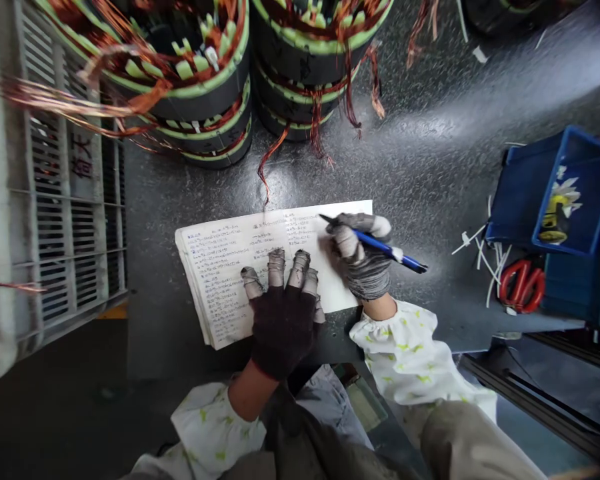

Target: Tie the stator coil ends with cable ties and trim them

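Note:
An open notebook point(225, 267) with handwritten lines lies on the dark tabletop in front of me. My left hand point(285, 313), in a dark glove with taped fingertips, rests flat across its lower middle, fingers spread. Over the right page, my right hand point(363, 257) in a grey glove grips a blue pen point(387, 250). The pen slants, its dark tip pointing up and left near the written lines; whether it touches the paper I cannot tell. Part of the right page's writing is hidden behind my hands.
Stacked motor stators point(215, 140) with copper windings stand at the back left, their loose wire ends point(267, 167) hanging toward the notebook. A white plastic crate point(70, 193) is on the left. Blue bins point(525, 193), red-handled scissors point(523, 287) and white cable ties point(490, 273) lie right.

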